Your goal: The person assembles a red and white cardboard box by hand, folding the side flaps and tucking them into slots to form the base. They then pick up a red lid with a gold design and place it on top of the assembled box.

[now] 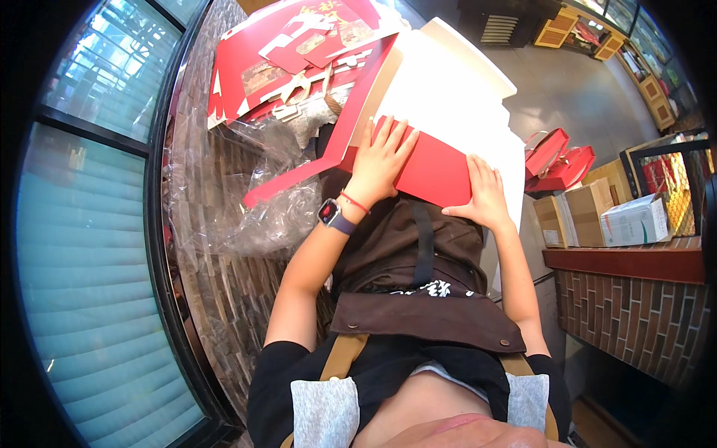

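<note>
A large cardboard box blank (441,82), red on one side and white on the other, lies partly folded across my lap. Its near red flap is turned up over the white inside. My left hand (381,160), with a dark watch and a red cord at the wrist, lies on the left part of this flap, fingers stretched out. At the flap's right end rests my right hand (484,196), its fingers spread over the white board and its thumb by the red edge. Both palms are turned away from view.
Red flat cardboard pieces (291,60) are stacked at the far left, beside crumpled clear plastic (258,201) on a stone-patterned surface. Red bags (556,160) stand to the right. Cartons (590,213) sit on a brick ledge. A window (97,284) runs along my left.
</note>
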The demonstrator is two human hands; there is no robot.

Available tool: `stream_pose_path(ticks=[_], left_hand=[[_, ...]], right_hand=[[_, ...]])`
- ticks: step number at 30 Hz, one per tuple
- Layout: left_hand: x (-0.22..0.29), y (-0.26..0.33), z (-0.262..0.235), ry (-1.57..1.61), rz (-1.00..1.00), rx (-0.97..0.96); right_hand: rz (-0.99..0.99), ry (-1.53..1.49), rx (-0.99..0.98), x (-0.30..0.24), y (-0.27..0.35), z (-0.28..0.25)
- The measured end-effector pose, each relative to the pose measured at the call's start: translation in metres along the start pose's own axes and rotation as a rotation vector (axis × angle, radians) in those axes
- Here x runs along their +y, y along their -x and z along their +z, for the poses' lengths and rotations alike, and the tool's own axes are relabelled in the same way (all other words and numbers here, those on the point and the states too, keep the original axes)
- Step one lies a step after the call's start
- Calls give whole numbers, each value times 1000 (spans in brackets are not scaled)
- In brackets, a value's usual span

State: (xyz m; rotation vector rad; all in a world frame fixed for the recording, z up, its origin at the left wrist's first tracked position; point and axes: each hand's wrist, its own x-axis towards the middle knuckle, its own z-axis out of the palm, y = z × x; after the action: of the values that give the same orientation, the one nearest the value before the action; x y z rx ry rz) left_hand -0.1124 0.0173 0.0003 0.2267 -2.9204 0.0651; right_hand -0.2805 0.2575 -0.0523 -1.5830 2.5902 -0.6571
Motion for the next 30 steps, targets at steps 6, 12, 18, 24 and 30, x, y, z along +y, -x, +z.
stream_pose_path(ticks=[6, 12, 18, 24, 30], left_hand=[[4, 4, 4, -16, 17, 86], [9, 42, 37, 15, -35, 321], [10, 68, 54, -31, -36, 465], [14, 79, 53, -34, -18, 454], [18, 94, 57, 32, -4, 362]], right_hand=[[-106, -59, 180, -17, 10, 3], [-97, 78, 280, -34, 32, 10], [-113, 115, 308, -48, 40, 11], [-145, 162, 316, -48, 46, 18], [-160, 182, 318, -50, 65, 30]])
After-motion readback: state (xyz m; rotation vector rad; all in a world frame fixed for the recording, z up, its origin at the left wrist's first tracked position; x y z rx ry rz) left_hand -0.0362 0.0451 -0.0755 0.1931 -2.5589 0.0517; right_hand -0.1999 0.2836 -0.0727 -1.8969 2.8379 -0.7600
